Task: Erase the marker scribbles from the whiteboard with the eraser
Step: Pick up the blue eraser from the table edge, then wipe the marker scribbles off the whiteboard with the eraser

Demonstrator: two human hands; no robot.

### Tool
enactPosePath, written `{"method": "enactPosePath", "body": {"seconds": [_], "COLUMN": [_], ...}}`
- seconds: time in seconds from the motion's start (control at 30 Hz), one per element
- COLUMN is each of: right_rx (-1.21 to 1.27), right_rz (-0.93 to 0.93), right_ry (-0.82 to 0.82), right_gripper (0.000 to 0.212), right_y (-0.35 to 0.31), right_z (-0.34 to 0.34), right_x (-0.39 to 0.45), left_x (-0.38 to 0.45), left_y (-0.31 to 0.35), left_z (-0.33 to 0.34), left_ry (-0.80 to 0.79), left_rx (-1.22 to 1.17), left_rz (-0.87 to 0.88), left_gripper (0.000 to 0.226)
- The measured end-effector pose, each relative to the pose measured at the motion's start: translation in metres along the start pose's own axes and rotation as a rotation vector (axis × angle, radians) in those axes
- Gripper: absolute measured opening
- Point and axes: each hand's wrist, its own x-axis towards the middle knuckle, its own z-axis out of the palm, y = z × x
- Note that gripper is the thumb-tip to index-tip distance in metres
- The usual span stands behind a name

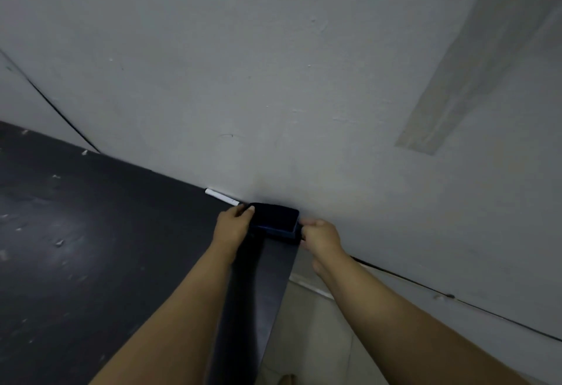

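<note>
A dark blue eraser (275,220) with a black felt face rests at the far corner of a black table (91,248), against the grey wall (273,80). My left hand (234,223) grips its left end. My right hand (319,234) holds its right end with curled fingers. A white marker (221,196) lies along the wall just left of the eraser. No whiteboard or scribbles can be seen.
The table's right edge drops off below the eraser, with pale floor tiles (319,339) beyond. A thin black cable (456,298) runs along the wall's base at right, another at upper left. Small white flecks dot the tabletop.
</note>
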Motion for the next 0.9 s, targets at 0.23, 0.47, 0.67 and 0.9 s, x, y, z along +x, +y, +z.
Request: {"method": "enactPosePath", "body": {"seconds": [0.23, 0.47, 0.67, 0.9], "right_rx": [0.094, 0.033, 0.050, 0.096], "right_rz": [-0.409, -0.688, -0.949, -1.252], "right_ry": [-0.055, -0.028, 0.054, 0.180], "right_gripper": [0.047, 0.051, 0.051, 0.051], "right_y": [-0.023, -0.045, -0.073, -0.136], "right_z": [-0.016, -0.062, -0.117, -0.187], "right_x": [-0.058, -0.118, -0.184, -0.259], "left_x": [-0.042, -0.117, -0.185, -0.283], "left_y": [0.021, 0.044, 0.091, 0.200], "left_z": [0.005, 0.031, 0.058, 0.084], "left_ry": [-0.028, -0.185, -0.233, -0.340], "left_rx": [-0.356, -0.497, -0.391, -0.478], "left_rz": [-0.119, -0.062, 0.134, 0.579], "left_gripper": [0.027, 0.029, 0.026, 0.024]}}
